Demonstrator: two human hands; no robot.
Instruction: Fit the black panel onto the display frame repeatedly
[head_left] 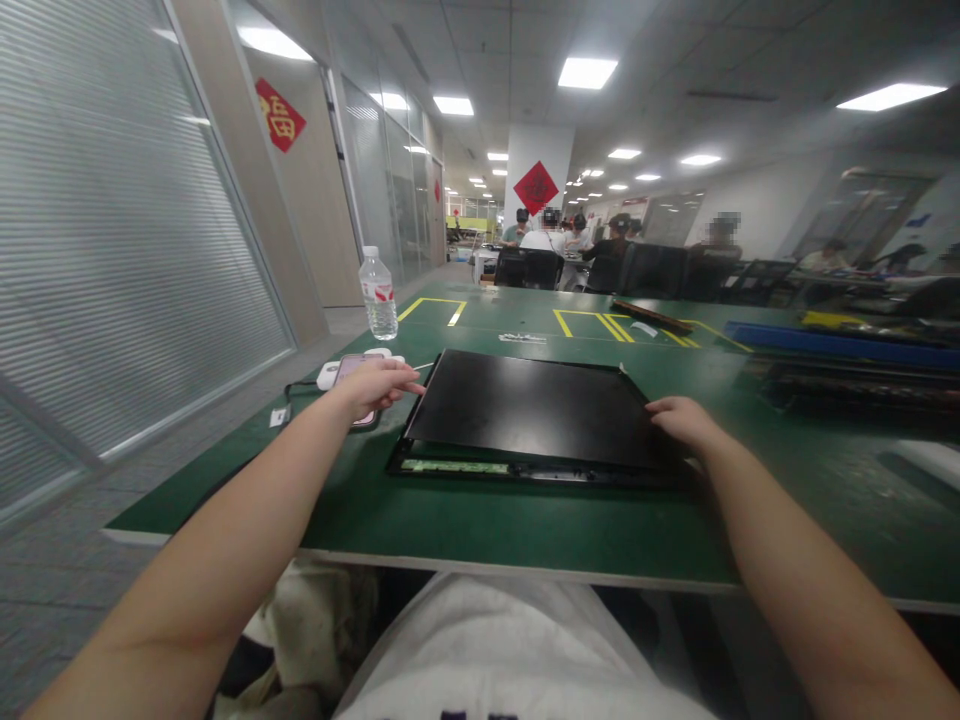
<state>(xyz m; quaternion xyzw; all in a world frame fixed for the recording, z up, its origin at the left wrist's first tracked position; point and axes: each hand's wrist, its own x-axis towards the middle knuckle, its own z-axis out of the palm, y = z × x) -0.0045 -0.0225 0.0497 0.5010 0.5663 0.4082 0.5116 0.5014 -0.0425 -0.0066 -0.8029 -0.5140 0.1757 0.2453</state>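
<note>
Fluorescent-lit workshop, green worktop (525,520): near its front edge lies a black display panel (536,410). Left hand (375,385), fingers loosely curled around nothing, hovers at the panel's left corner above a phone (352,372); right hand (679,420) rests flat, fingers spread, on its right edge.

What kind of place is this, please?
Probably an electronics assembly or repair workshop in an open office hall: a green work table marked with yellow tape, a black flat panel under both hands, and other people seated at benches behind.
</note>
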